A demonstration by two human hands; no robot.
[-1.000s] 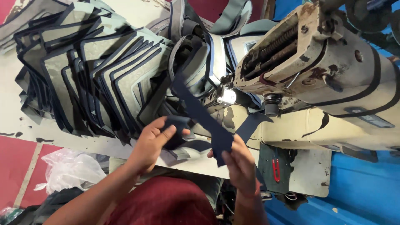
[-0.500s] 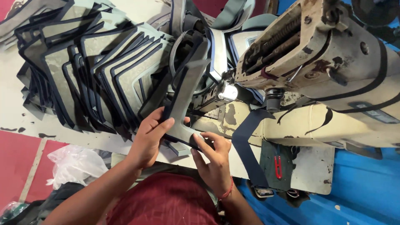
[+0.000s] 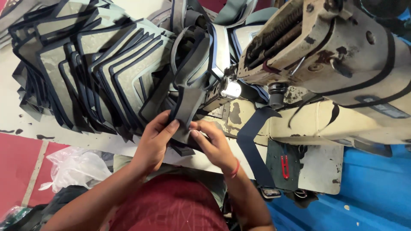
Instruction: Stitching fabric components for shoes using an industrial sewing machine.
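While both hands pinch the same grey fabric piece (image 3: pixel 187 105) near the middle of the view, the work is a matter of keeping its navy-bound edge flat and lined up. The left hand (image 3: pixel 155 143) is closed on the piece's left edge, thumb on top and fingers under. The right hand (image 3: pixel 212 143) grips its near end just beside, fingertips together on the cloth. The piece runs from the hands up and away toward the needle area of the sewing machine (image 3: pixel 325 55), which fills the far right.

To do this well, I judge the two grips should stay close together, so the binding does not twist, and the piece should be fed straight toward the needle with fingertips kept clear of it. The loose navy strap (image 3: pixel 252 141) hanging to the right off the machine bed could snag and is best kept out of the way.

A fanned stack of panels (image 3: pixel 90 72), grey with navy borders, covers the surface (image 3: pixel 17 119) at the far left. A crumpled clear plastic bag (image 3: pixel 75 167) lies on the floor at the near left. On the dark plate (image 3: pixel 276 164) below the machine there is a small red marking (image 3: pixel 284 167), narrow and upright. A dark oblong label (image 3: pixel 383 109) sits on the machine's cream body at the right. I see no other packages or signs.
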